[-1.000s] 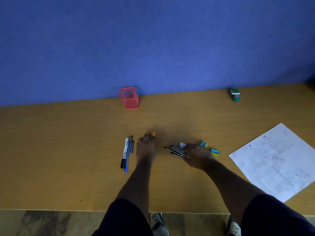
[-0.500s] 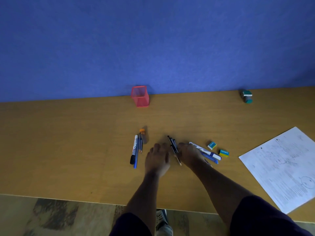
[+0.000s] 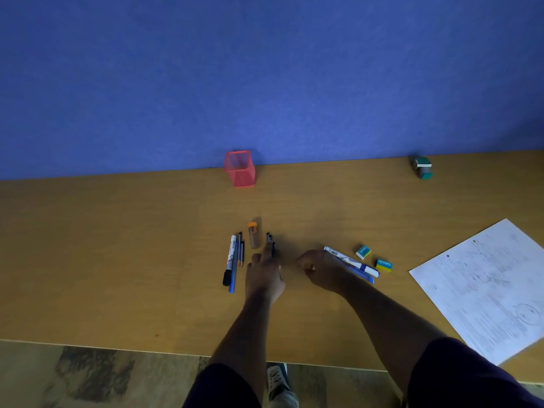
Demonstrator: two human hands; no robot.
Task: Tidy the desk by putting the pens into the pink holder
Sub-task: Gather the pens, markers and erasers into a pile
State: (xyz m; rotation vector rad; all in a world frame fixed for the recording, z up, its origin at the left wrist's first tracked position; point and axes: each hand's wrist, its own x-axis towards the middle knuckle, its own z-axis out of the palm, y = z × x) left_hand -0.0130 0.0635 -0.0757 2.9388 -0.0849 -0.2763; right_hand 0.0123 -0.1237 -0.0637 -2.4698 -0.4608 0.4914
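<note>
— What is the room like?

— A plain blue wall (image 3: 265,78) rises straight from the back edge of a long wooden desk (image 3: 103,245). Below the front edge, a mottled floor (image 3: 88,375) and one light shoe (image 3: 278,384) show.

— Where is the holder?

— The pink holder (image 3: 240,168) stands upright against the wall, well apart from the hands.

— And the pens?

— The left hand (image 3: 265,278) grips a bundle of dark pens (image 3: 270,242), their tips poking out past the fingers toward the wall. Just left of it lie a white marker (image 3: 229,260), a blue pen (image 3: 234,270) and two thin pencils (image 3: 240,250), side by side. An orange-capped tube (image 3: 253,235) lies beside the bundle.

— The right hand?

— The right hand (image 3: 323,270) hovers with curled fingers; I cannot tell whether it holds anything. A white and blue pen pair (image 3: 357,265) lies partly under it.

— Anything else?

— Two small erasers (image 3: 374,258) near those pens, a printed sheet (image 3: 488,287) at the right, and a green object (image 3: 423,167) by the wall.
</note>
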